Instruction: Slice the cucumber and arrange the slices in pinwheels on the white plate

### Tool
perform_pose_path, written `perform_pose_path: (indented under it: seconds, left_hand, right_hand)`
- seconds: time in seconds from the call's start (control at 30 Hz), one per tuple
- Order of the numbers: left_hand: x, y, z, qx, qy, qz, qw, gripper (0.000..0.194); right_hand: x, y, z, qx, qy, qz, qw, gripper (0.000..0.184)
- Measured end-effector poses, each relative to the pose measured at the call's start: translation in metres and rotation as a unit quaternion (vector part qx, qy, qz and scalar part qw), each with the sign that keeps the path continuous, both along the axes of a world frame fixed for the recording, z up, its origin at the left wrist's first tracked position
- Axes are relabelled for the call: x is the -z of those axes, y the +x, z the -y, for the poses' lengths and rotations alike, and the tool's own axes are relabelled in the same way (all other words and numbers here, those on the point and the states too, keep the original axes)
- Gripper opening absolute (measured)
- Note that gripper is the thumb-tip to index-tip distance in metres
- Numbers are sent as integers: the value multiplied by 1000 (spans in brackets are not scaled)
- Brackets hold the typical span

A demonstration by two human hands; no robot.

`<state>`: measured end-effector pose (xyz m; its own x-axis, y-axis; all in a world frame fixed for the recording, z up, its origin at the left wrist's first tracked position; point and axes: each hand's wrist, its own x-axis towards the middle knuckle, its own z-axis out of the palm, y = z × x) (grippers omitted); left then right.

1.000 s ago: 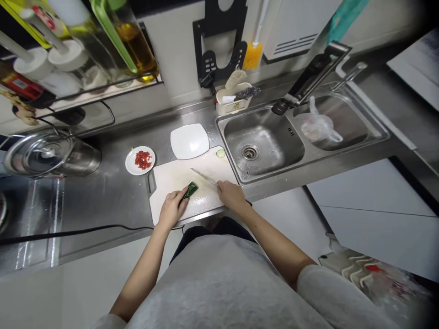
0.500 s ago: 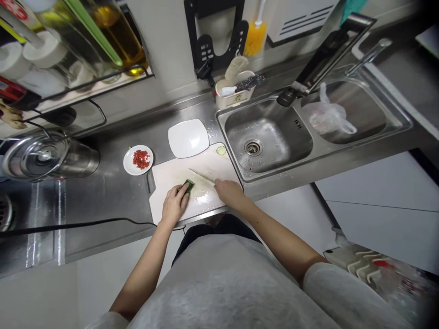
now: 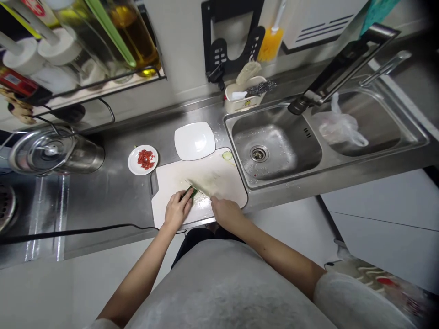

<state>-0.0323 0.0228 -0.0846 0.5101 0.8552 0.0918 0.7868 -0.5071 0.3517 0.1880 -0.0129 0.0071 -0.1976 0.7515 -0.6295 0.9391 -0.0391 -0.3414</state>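
Note:
On the white cutting board [image 3: 168, 178], my left hand [image 3: 176, 211] presses down on a dark green piece of cucumber [image 3: 194, 193], fingers closed over it. My right hand [image 3: 226, 211] grips a knife [image 3: 201, 188] by its handle, which is hidden in the fist. The blade points up and left and lies against the cucumber, close to the left fingertips. Whether it has cut in, I cannot tell. A pale cucumber slice [image 3: 227, 156] lies at the board's upper right corner. Wet marks show on the board.
Behind the board is a white square plate [image 3: 195, 139]. A small white dish [image 3: 132, 164] of chopped red pieces [image 3: 146, 159] stands to the left. The sink [image 3: 274, 137] adjoins on the right, with a plastic bag [image 3: 341, 128] in its far basin. A black cable [image 3: 103, 227] crosses the counter.
The knife has moved left and down, from beside the cucumber to against it. My right hand has shifted slightly left with it. The whole view has shifted a little.

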Motion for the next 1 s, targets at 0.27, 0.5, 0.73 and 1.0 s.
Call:
perform_pose_path:
  seconds: [0.27,0.5,0.73,1.0]
  left_hand:
    - [2,0,-1,4,10,-3,1000,43]
    - [0,1,-1,4,20,-7,1000,40]
    - [4,0,-2,5,22,-11,1000,38]
    - [4,-1,-2,11,21,-7,1000,38]
  right_hand:
    - [-3,-4,1,12,2,-5,1000,35]
    - [-8,-7,2,13,5,3,1000,31]
    - [-4,-12,4,17,2,8,1000,26]
    - [-6,-14,0,21,1,6,1000,26]
